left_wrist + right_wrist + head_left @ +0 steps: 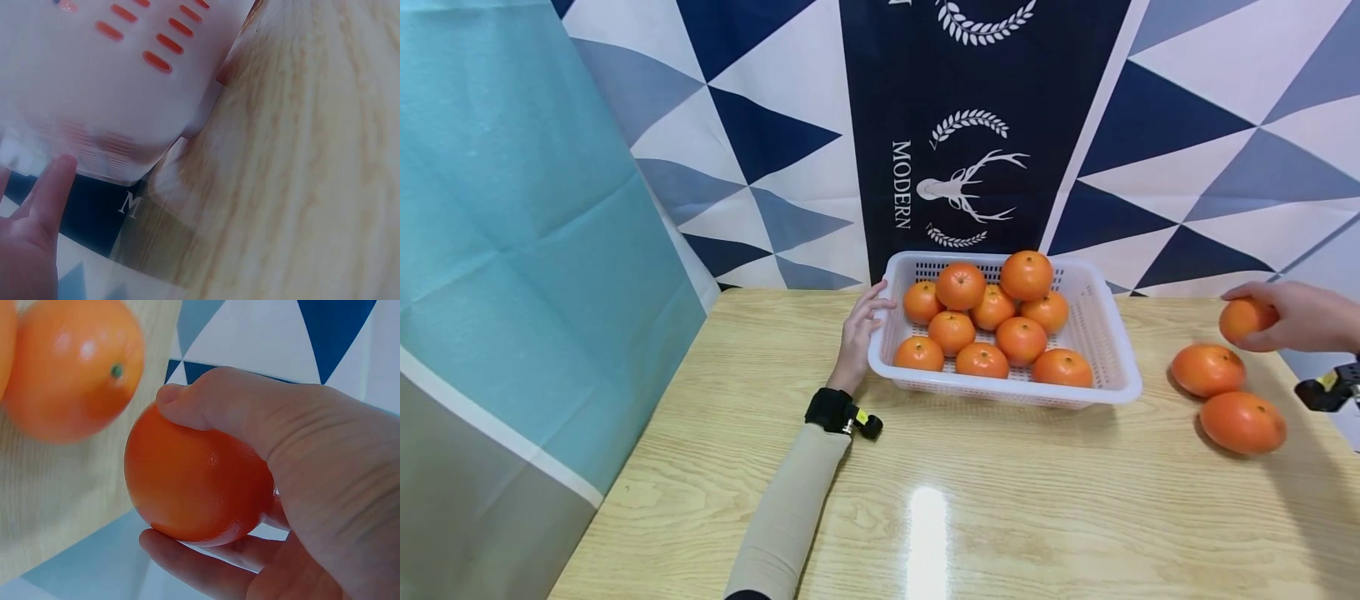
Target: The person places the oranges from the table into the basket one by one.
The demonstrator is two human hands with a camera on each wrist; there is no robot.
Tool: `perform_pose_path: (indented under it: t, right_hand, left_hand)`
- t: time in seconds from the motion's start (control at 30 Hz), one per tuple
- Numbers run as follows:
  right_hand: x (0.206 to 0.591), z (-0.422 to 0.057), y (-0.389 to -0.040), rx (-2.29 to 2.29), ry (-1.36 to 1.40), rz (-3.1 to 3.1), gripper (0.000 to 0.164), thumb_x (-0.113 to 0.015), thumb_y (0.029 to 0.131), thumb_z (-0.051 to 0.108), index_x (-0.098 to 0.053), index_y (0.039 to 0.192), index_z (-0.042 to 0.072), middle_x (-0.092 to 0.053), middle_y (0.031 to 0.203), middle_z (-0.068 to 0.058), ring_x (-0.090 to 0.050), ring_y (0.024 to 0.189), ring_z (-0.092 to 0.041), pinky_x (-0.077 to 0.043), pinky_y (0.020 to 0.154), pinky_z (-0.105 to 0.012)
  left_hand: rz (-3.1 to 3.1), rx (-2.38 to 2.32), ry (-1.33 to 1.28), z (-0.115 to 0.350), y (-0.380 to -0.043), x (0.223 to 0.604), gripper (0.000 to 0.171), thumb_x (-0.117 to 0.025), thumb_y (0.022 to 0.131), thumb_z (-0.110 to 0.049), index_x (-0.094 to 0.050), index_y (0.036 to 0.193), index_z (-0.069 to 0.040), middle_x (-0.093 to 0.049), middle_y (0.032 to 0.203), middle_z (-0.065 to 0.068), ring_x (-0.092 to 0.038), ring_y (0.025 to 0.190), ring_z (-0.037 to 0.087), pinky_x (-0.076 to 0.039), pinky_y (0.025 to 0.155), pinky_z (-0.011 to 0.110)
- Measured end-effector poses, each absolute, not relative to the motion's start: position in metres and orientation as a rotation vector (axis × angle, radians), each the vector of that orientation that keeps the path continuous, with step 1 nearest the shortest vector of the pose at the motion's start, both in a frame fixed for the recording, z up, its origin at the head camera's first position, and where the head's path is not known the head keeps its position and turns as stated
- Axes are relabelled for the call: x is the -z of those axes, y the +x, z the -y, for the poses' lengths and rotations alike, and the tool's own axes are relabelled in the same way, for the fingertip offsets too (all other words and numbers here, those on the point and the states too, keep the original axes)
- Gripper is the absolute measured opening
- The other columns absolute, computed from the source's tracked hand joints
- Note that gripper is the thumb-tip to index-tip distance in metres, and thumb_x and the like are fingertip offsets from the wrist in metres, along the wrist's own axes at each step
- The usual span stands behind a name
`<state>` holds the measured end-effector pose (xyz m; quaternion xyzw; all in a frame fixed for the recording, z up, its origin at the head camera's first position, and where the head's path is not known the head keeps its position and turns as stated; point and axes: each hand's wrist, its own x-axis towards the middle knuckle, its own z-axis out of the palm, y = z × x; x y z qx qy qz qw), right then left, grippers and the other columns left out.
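Note:
My right hand (1303, 317) grips an orange (1246, 320) beyond the table's right part. In the right wrist view, the thumb lies over this orange (197, 478) and the fingers reach under it. Two more oranges, one nearer (1242, 422) and one farther (1207, 369), lie on the table just left of that hand. At the left end of a white plastic basket (1116, 354), my left hand (853, 337) rests against the rim with its fingers extended. The left wrist view shows a finger (53, 194) touching the basket's slotted wall. Several oranges (951, 332) sit inside the basket.
The basket stands on a wooden table (1000, 492) near its back edge. Behind it hangs a patterned cloth (955, 125) with triangles and a deer head. A blue-grey cloth (520, 208) hangs at the left.

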<state>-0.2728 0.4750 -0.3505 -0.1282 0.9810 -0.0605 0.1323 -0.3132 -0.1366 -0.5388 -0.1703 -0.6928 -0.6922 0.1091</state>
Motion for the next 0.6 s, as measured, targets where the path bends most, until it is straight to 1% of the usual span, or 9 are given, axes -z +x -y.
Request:
perform_pose_path:
  t: [0.13, 0.27, 0.33, 0.37, 0.4, 0.43, 0.5, 0.53, 0.6]
  right_hand:
    - [0.347, -0.463, -0.276, 0.192, -0.398, -2.864, 0.066, -0.084, 0.090, 0.004, -0.049, 0.139, -0.024, -0.064, 0.105, -0.029, -0.057, 0.088, -0.035, -0.051, 0.072, -0.035]
    - [0.343, -0.452, -0.278, 0.225, -0.405, -2.867, 0.067, -0.084, 0.091, 0.003, -0.048, 0.141, -0.024, -0.064, 0.106, -0.030, -0.058, 0.088, -0.036, -0.052, 0.072, -0.036]
    - [0.341, -0.445, -0.279, 0.225, -0.412, -2.868, 0.066, -0.084, 0.091, 0.003, -0.050, 0.142, -0.022, -0.066, 0.105, -0.028, -0.058, 0.088, -0.035, -0.052, 0.072, -0.036]
    - [0.339, -0.442, -0.280, 0.225, -0.417, -2.870, 0.066, -0.084, 0.091, 0.003, -0.050, 0.142, -0.022, -0.067, 0.104, -0.027, -0.059, 0.088, -0.034, -0.052, 0.072, -0.037]
    - [0.338, -0.439, -0.280, 0.225, -0.422, -2.874, 0.066, -0.084, 0.090, 0.003, -0.051, 0.142, -0.021, -0.068, 0.104, -0.026, -0.059, 0.088, -0.034, -0.053, 0.072, -0.037]
    - [0.336, -0.436, -0.281, 0.224, -0.428, -2.879, 0.065, -0.085, 0.090, 0.003, -0.052, 0.141, -0.020, -0.068, 0.103, -0.025, -0.060, 0.087, -0.034, -0.053, 0.072, -0.038]
    - [0.334, -0.430, -0.283, 0.213, -0.444, -2.891, 0.065, -0.086, 0.090, 0.006, -0.054, 0.141, -0.018, -0.069, 0.102, -0.024, -0.060, 0.087, -0.033, -0.052, 0.073, -0.038]
    - [0.332, -0.426, -0.284, 0.202, -0.453, -2.898, 0.065, -0.087, 0.090, 0.007, -0.055, 0.141, -0.017, -0.070, 0.102, -0.023, -0.061, 0.087, -0.033, -0.052, 0.073, -0.039]
    - [0.330, -0.420, -0.285, 0.180, -0.473, -2.912, 0.065, -0.088, 0.089, 0.009, -0.057, 0.141, -0.015, -0.071, 0.101, -0.022, -0.062, 0.088, -0.033, -0.052, 0.072, -0.039]
  left_hand:
    - [2.019, 2.048, -0.500, 0.136, -0.313, 0.540, 0.035, -0.053, 0.102, -0.016, -0.080, 0.125, -0.011, -0.052, 0.176, -0.004, -0.039, 0.171, 0.020, -0.033, 0.141, 0.042]
    - [2.032, 2.009, -0.516, 0.135, -0.314, 0.541, 0.036, -0.054, 0.101, -0.018, -0.080, 0.125, -0.011, -0.051, 0.177, 0.000, -0.039, 0.171, 0.024, -0.033, 0.140, 0.044]
    - [2.045, 1.993, -0.519, 0.135, -0.314, 0.541, 0.037, -0.053, 0.101, -0.017, -0.080, 0.125, -0.012, -0.051, 0.177, -0.001, -0.038, 0.172, 0.025, -0.032, 0.141, 0.046]
    - [2.050, 1.988, -0.521, 0.135, -0.315, 0.541, 0.037, -0.053, 0.101, -0.017, -0.080, 0.125, -0.012, -0.051, 0.177, -0.001, -0.038, 0.172, 0.025, -0.032, 0.141, 0.047]
    - [2.042, 2.012, -0.517, 0.137, -0.320, 0.547, 0.036, -0.054, 0.101, -0.017, -0.080, 0.125, -0.014, -0.050, 0.177, -0.005, -0.037, 0.172, 0.020, -0.031, 0.141, 0.045]
    - [2.044, 2.023, -0.513, 0.137, -0.320, 0.547, 0.036, -0.054, 0.101, -0.017, -0.080, 0.125, -0.014, -0.051, 0.177, -0.007, -0.037, 0.172, 0.019, -0.030, 0.142, 0.045]
    - [2.040, 2.033, -0.508, 0.138, -0.320, 0.547, 0.035, -0.054, 0.102, -0.016, -0.080, 0.125, -0.014, -0.051, 0.177, -0.007, -0.037, 0.172, 0.019, -0.030, 0.142, 0.045]
    - [2.036, 2.039, -0.507, 0.138, -0.320, 0.547, 0.035, -0.054, 0.102, -0.016, -0.080, 0.125, -0.013, -0.050, 0.177, -0.007, -0.037, 0.172, 0.019, -0.030, 0.142, 0.046]
    - [2.037, 2.023, -0.507, 0.136, -0.314, 0.540, 0.036, -0.054, 0.102, -0.016, -0.079, 0.126, -0.011, -0.050, 0.178, -0.002, -0.038, 0.172, 0.024, -0.031, 0.142, 0.049]
